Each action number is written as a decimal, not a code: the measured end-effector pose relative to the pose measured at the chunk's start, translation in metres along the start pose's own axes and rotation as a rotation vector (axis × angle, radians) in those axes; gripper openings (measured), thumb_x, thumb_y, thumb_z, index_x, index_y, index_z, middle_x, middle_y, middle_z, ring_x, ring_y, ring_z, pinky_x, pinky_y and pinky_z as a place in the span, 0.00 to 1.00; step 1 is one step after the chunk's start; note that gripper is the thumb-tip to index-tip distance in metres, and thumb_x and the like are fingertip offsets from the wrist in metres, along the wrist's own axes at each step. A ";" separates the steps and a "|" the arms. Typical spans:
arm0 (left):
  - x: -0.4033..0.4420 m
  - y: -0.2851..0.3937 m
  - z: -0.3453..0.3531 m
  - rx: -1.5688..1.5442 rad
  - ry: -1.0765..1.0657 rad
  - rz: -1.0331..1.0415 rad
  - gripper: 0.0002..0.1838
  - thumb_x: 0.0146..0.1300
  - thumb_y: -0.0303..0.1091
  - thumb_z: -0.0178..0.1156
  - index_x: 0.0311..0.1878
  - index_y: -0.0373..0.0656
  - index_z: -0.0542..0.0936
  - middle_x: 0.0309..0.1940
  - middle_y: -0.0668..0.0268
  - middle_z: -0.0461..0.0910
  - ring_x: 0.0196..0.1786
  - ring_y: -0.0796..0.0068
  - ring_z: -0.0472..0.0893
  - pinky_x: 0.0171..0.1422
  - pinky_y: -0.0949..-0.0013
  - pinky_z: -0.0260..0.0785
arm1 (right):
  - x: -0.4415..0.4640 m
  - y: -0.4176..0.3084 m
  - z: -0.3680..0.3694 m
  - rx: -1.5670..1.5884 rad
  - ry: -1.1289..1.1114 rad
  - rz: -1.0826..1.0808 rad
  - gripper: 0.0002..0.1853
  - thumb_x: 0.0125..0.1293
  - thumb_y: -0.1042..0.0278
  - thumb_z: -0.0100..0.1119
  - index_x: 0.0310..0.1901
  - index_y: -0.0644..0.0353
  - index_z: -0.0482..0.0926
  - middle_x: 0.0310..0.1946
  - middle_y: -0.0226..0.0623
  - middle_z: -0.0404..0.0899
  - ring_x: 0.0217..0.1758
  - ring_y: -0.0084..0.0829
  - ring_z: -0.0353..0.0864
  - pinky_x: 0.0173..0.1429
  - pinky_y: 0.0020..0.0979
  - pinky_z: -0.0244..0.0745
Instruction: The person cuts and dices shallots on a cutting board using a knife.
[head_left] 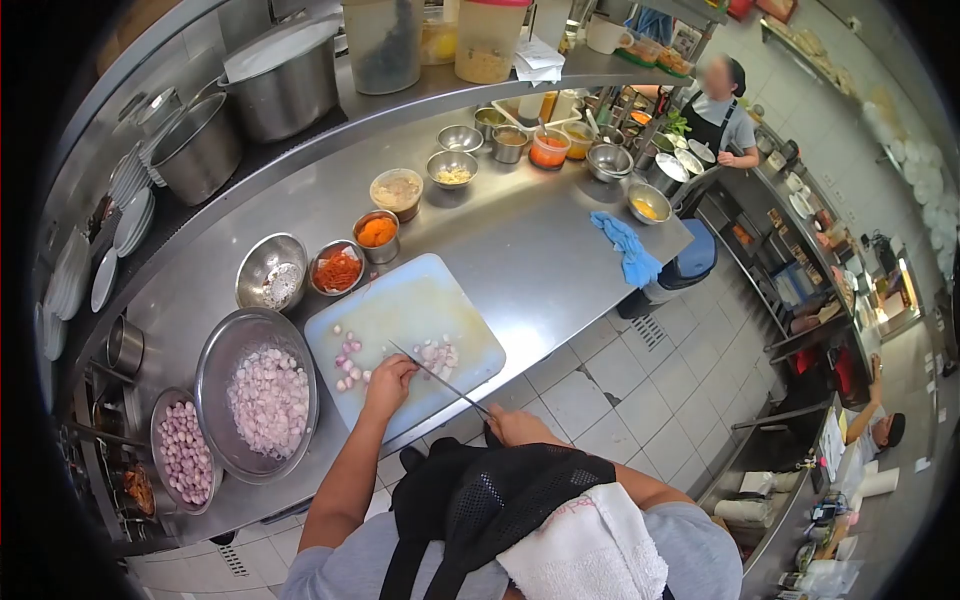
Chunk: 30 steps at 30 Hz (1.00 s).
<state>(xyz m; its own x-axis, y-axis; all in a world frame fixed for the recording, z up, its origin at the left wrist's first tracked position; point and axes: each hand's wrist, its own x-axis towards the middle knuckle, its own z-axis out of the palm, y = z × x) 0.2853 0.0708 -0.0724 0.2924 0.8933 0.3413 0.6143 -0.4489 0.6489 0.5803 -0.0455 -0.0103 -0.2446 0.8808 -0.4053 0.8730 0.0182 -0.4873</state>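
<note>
My right hand (525, 428) is closed round the handle of a knife (437, 376), whose blade points up and left across the cutting board (465, 310). Beside the blade, the fingers of my left hand (390, 384) are bent and pressed together on the board; what lies under them is hidden. Several peeled shallots (348, 347) lie left of that hand, some whole and some apparently halved. Chopped shallot (437, 357) is piled just to the right of the blade.
A large bowl of chopped shallots (268, 400) and a bowl of whole shallots (185, 450) stand left. Behind the board are bowls of orange-red pieces (337, 268) and orange paste (377, 233). A blue cloth (627, 248) lies right. Co-workers (715, 110) stand further off.
</note>
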 end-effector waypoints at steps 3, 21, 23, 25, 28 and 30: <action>-0.001 0.001 0.002 -0.056 0.009 -0.053 0.06 0.59 0.19 0.69 0.39 0.37 0.89 0.43 0.57 0.88 0.48 0.53 0.87 0.55 0.57 0.81 | 0.008 0.010 0.012 0.012 0.018 -0.027 0.16 0.81 0.55 0.52 0.60 0.56 0.74 0.38 0.60 0.88 0.44 0.65 0.87 0.49 0.63 0.80; -0.005 -0.004 0.004 -0.055 0.027 -0.048 0.06 0.60 0.18 0.69 0.40 0.36 0.89 0.43 0.58 0.87 0.45 0.54 0.88 0.53 0.59 0.81 | 0.008 0.012 0.012 0.016 0.039 -0.050 0.15 0.81 0.56 0.52 0.58 0.57 0.75 0.37 0.59 0.88 0.42 0.65 0.87 0.48 0.63 0.80; -0.004 -0.002 0.003 -0.035 0.043 -0.027 0.06 0.60 0.18 0.69 0.40 0.36 0.89 0.43 0.58 0.88 0.45 0.54 0.88 0.53 0.59 0.81 | 0.003 -0.002 -0.003 0.012 0.048 -0.082 0.15 0.81 0.55 0.53 0.57 0.57 0.75 0.36 0.58 0.87 0.42 0.65 0.87 0.47 0.62 0.80; -0.003 -0.004 0.003 -0.022 0.050 -0.004 0.06 0.60 0.18 0.69 0.40 0.36 0.89 0.42 0.58 0.88 0.45 0.54 0.88 0.52 0.59 0.81 | -0.010 -0.011 -0.018 0.000 -0.005 0.011 0.15 0.81 0.55 0.53 0.57 0.58 0.75 0.37 0.58 0.87 0.42 0.65 0.87 0.48 0.61 0.80; -0.007 -0.005 0.007 -0.048 0.051 -0.020 0.06 0.61 0.19 0.69 0.40 0.37 0.89 0.42 0.58 0.87 0.45 0.55 0.88 0.53 0.60 0.81 | 0.015 0.011 0.015 0.024 0.018 -0.044 0.16 0.82 0.54 0.53 0.58 0.58 0.75 0.38 0.58 0.88 0.43 0.65 0.87 0.49 0.61 0.80; -0.006 -0.005 0.005 -0.040 0.053 -0.039 0.06 0.61 0.19 0.69 0.40 0.37 0.89 0.42 0.58 0.87 0.44 0.55 0.88 0.52 0.60 0.82 | 0.014 0.008 0.008 0.006 0.025 -0.055 0.16 0.82 0.54 0.53 0.57 0.58 0.75 0.37 0.58 0.88 0.43 0.65 0.87 0.49 0.61 0.80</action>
<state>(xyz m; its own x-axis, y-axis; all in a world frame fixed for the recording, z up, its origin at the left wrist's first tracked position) 0.2846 0.0675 -0.0811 0.2289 0.9081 0.3506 0.5945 -0.4156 0.6884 0.5807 -0.0364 -0.0265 -0.2813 0.8903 -0.3582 0.8562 0.0643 -0.5126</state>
